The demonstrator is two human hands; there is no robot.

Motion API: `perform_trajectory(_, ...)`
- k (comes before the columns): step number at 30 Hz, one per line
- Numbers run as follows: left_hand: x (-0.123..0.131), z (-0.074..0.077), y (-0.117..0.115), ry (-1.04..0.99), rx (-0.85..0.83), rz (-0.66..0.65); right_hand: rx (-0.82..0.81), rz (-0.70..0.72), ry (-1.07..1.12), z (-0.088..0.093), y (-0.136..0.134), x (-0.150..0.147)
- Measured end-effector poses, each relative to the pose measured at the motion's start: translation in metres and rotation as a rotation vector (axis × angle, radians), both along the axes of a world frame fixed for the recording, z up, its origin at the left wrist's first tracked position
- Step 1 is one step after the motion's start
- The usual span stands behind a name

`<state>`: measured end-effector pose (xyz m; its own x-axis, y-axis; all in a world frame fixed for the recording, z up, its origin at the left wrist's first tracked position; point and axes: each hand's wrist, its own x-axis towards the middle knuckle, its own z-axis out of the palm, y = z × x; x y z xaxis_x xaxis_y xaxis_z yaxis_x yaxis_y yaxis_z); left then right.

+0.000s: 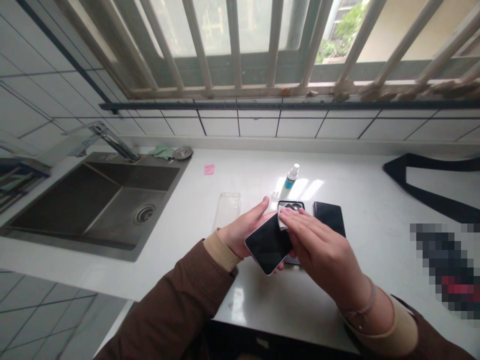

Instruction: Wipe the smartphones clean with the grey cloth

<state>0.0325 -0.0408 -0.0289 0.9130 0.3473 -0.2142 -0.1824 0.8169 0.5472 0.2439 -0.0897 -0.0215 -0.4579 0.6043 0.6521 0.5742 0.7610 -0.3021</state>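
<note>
Head view. Phone (265,247) up off the counter (180,215), lying in the left hand (243,234), dark screen toward the camera. Long axis slanted: near end lower left, far end upper right, going under the white cloth (283,224) and the right hand (322,245). Near short edge fully visible, far short edge covered; which end is the phone's top, can't tell.

Left grip: palm under the phone, fingertips showing past its lower right side, thumb sticking up clear of the screen, so a loose cradle. Right grip: fingers together, nearly flat, pressing cloth onto the far part of the screen; thumb hidden, can't tell if it pinches.

Behind the hands, a black-rimmed device (291,203) with round lens, partly covered. Right of it, a dark phone (330,219), screen up, long axis roughly away from the person. Beyond, white bottle (289,181), cap up. Left: clear case (227,207), long axis also running away; pink note (209,170); steel sink (123,215) farther left.
</note>
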Motion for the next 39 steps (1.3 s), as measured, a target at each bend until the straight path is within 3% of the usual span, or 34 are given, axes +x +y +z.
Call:
perform_trajectory(6, 0.006, -0.001, -0.001, -0.006, -0.138, 0.258, 0.001, 0.313, -0.088, 0.002, -0.016, -0.009)
perform_trajectory(10, 0.008, 0.002, -0.003, 0.020, -0.144, 0.292, 0.021, 0.431, -0.104, 0.008, -0.020, -0.010)
perform_trajectory(13, 0.007, 0.004, -0.002, 0.001, -0.123, 0.283, 0.020, 0.345, -0.115, 0.007, -0.016, -0.008)
perform_trajectory(17, 0.004, 0.007, -0.001, -0.006, -0.014, 0.144, 0.018, 0.074, -0.132, 0.000, -0.003, 0.000)
perform_trajectory(20, 0.002, 0.006, 0.000, 0.014, 0.019, 0.103, 0.013, -0.044, -0.136, -0.003, 0.003, 0.004)
perform_trajectory(23, 0.003, 0.004, -0.001, 0.041, -0.003, 0.134, 0.014, 0.019, -0.132, -0.003, 0.000, 0.001)
perform_trajectory(27, 0.008, 0.002, -0.002, 0.085, -0.062, 0.293, 0.006, 0.284, -0.156, 0.005, -0.015, -0.009)
perform_trajectory(30, 0.011, 0.004, -0.004, 0.101, -0.081, 0.345, 0.007, 0.381, -0.180, 0.009, -0.021, -0.012)
perform_trajectory(33, 0.009, 0.004, -0.004, 0.080, -0.065, 0.320, -0.001, 0.296, -0.193, 0.006, -0.015, -0.007)
perform_trajectory(37, 0.002, 0.003, -0.002, 0.081, -0.003, 0.144, -0.011, 0.019, -0.187, -0.002, 0.001, 0.005)
perform_trajectory(39, -0.001, 0.003, -0.001, 0.077, 0.010, 0.113, -0.010, -0.036, -0.203, -0.004, 0.005, 0.009)
